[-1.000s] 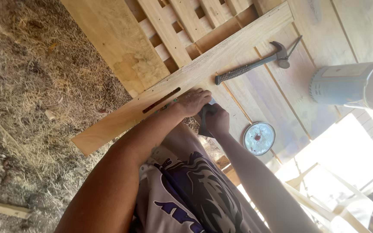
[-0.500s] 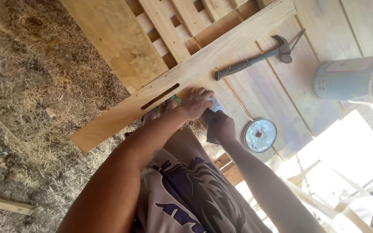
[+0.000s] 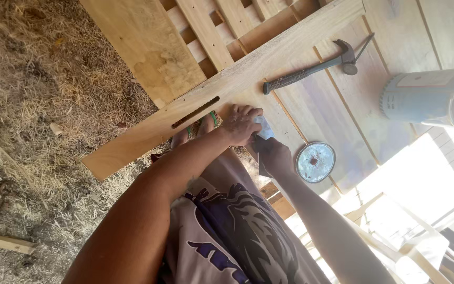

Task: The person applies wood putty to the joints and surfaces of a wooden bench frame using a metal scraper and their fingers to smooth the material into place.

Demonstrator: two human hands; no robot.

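Grey shirt point(image 3: 222, 236) with purple print

Small pale grey-white pad point(image 3: 263, 129), mostly hidden between my fingers, pressed near the edge of the long light wooden plank point(image 3: 227, 87); plank lies diagonal, narrow slot cut through it.

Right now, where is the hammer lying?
In the head view, the hammer lies on the wooden platform at upper right, just beyond the long slotted plank, with the pale bucket to its right.
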